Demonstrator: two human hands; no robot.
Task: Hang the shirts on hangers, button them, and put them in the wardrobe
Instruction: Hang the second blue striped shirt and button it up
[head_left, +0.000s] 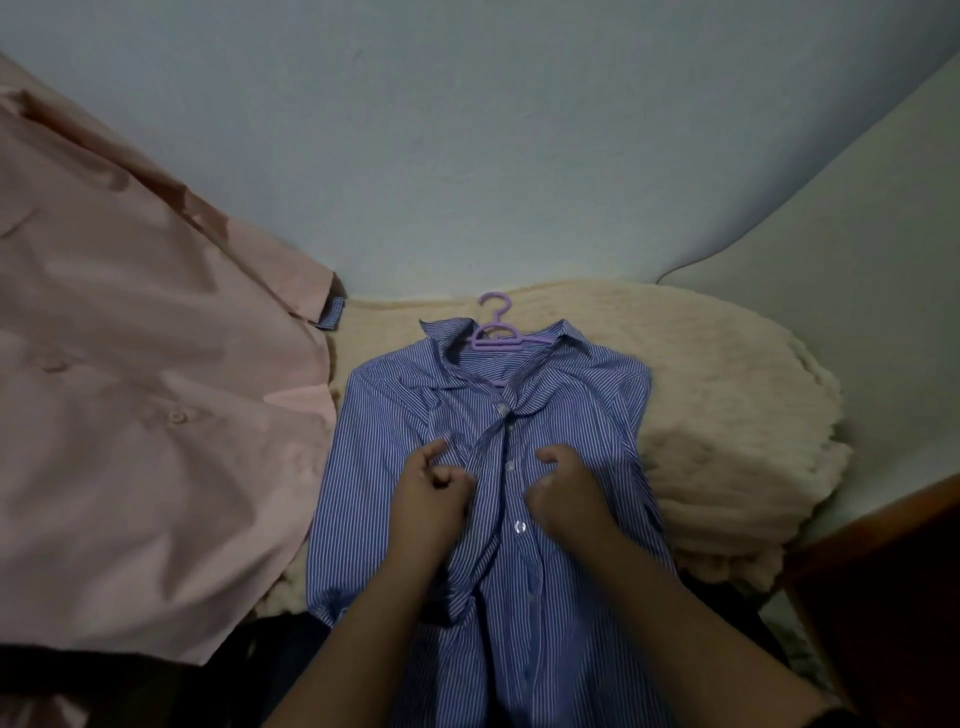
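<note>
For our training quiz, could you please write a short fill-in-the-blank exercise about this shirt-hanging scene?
1. The striped shirt lies on a hanger whose colour is ____.
2. Beside it, on the person's left, lies a plain ____ shirt.
3. Both shirts lie on a fluffy ____ blanket.
4. The left hand and right hand rest over the ____ shirt.

Answers: purple; pink; cream; striped
</note>
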